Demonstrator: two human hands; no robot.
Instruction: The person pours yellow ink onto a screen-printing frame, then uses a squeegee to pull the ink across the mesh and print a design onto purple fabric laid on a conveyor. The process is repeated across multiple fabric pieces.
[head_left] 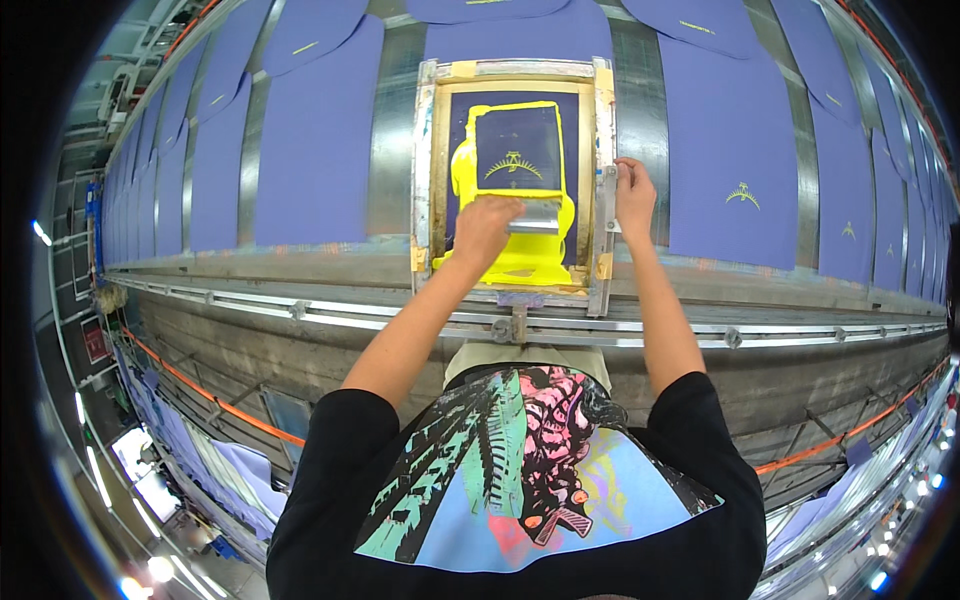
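Note:
A screen printing frame point(426, 150) lies on the table in front of me, over blue-purple fabric. My left hand point(482, 232) is closed round the left end of a grey squeegee point(541, 216), which stands across the mesh. Bright yellow ink point(523, 268) pools on the near side of the squeegee, and more of it rims a dark rectangular print area point(518, 135) beyond. An arched motif shows within that area. At the frame's right side rail, my right hand point(636, 198) has its fingers bent against the edge, gripping it. The squeegee's lower edge is hidden.
Blue-purple fabric panels point(320, 150) lie in rows along the metal table to both sides. Some on the right, such as one panel point(730, 140), bear a yellow motif. A metal rail point(800, 335) runs along the table's near edge, with a bracket point(519, 322) below the frame.

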